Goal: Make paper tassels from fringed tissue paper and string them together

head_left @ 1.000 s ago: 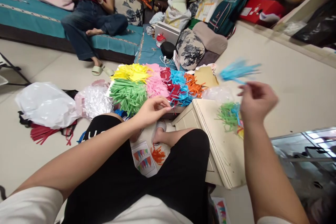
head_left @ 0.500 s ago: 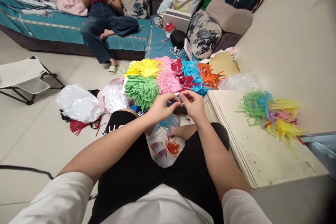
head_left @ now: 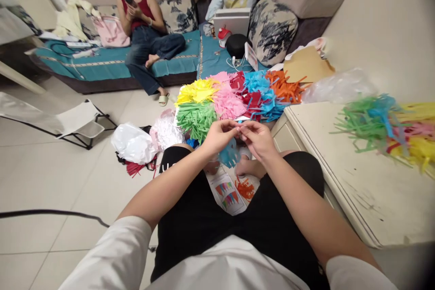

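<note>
Between my knees, my left hand [head_left: 220, 137] and my right hand [head_left: 258, 139] meet with fingertips pinched together. They grip the top of a blue paper tassel [head_left: 229, 154], whose fringe hangs down below the fingers. What exactly each fingertip presses on is too small to make out. Just beyond the hands lie fringed paper bundles: green [head_left: 196, 120], yellow [head_left: 197, 92], pink [head_left: 229, 104], red [head_left: 252, 103], blue [head_left: 258, 82] and orange [head_left: 285, 86]. On the floor below are a printed sheet [head_left: 228, 194] with pictures of coloured tassels and an orange shredded piece [head_left: 245, 189].
A cream cabinet [head_left: 346, 181] at right bears several multicoloured tassels [head_left: 370, 120]. Clear plastic [head_left: 340, 86] and brown paper [head_left: 307, 65] lie behind it. White bags [head_left: 134, 142] are on the floor at left, near a folding chair [head_left: 79, 118]. A person [head_left: 142, 27] sits on the sofa holding a phone.
The view has swung right to left, so things appear shifted and more of the room's left side shows. Both hands stay pinched together on the blue tassel, which hangs more distinctly now.
</note>
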A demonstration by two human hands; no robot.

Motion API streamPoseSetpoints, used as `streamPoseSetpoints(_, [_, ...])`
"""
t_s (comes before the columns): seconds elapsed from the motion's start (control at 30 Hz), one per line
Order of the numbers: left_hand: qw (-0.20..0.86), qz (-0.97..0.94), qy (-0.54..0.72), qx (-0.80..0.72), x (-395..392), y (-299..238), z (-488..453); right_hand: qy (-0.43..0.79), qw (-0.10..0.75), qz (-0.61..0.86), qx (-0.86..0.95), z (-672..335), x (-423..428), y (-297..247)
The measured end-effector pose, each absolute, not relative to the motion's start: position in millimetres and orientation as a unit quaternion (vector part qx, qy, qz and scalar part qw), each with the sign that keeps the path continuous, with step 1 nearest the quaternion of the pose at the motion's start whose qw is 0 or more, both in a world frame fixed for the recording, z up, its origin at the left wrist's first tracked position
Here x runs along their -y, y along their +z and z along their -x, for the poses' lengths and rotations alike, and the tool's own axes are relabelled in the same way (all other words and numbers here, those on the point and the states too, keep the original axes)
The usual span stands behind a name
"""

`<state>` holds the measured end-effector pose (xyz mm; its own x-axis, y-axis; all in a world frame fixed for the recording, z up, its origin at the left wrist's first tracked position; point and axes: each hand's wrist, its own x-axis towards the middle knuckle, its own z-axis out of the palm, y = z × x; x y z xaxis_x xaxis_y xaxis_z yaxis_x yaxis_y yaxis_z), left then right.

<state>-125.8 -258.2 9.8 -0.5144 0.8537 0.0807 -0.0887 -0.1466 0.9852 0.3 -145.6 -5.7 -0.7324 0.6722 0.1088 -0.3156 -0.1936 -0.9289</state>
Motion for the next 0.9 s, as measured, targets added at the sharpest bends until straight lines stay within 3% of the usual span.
streamPoseSetpoints(0.1, [0.321, -0.365, 0.676, -0.554, 258.2, 9.6, 124.1, 0.786, 0.327, 0.151, 0.503, -3.0, 136.5, -6.5])
streamPoseSetpoints(0.3, [0.059, -0.339, 0.732, -0.588, 263.4, 21.9, 139.8, 0.798, 0.361, 0.115, 0.469, -19.1, 108.8, 13.8])
streamPoseSetpoints(0.53, [-0.100, -0.233, 0.790, -0.558, 278.4, 40.0, 200.6, 0.764, 0.407, 0.108, 0.488, -52.1, 79.9, 41.8])
streamPoseSetpoints(0.63, [-0.166, -0.181, 0.793, -0.557, 286.3, 38.6, 243.7, 0.764, 0.379, 0.101, 0.512, -60.5, 76.1, 47.1])
streamPoseSetpoints(0.73, [-0.129, -0.175, 0.811, -0.544, 287.4, 35.0, 261.3, 0.772, 0.335, 0.098, 0.531, -57.5, 79.4, 46.5])
streamPoseSetpoints(0.9, [0.212, -0.330, 0.775, -0.495, 267.9, 24.4, 199.2, 0.768, 0.296, 0.120, 0.555, -34.4, 99.2, 30.6])
